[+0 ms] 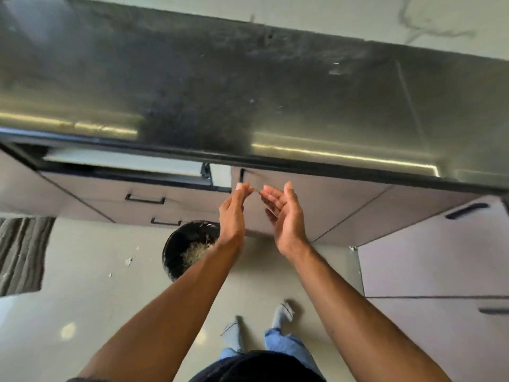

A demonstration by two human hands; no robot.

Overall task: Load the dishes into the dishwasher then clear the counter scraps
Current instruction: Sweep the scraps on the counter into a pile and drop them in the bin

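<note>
While both hands are hovering just below the near edge of the dark polished stone desk (248,86), the left hand (234,216) and right hand (283,216) are facing each other palm to palm, slightly apart, each grip open with fingers relaxed and holding nothing. Round black bin (181,244) with pale scraps (195,252) inside is sitting on the beige tiled floor (96,299), left of the hands, near the mauve cabinet drawers (143,188).
</note>
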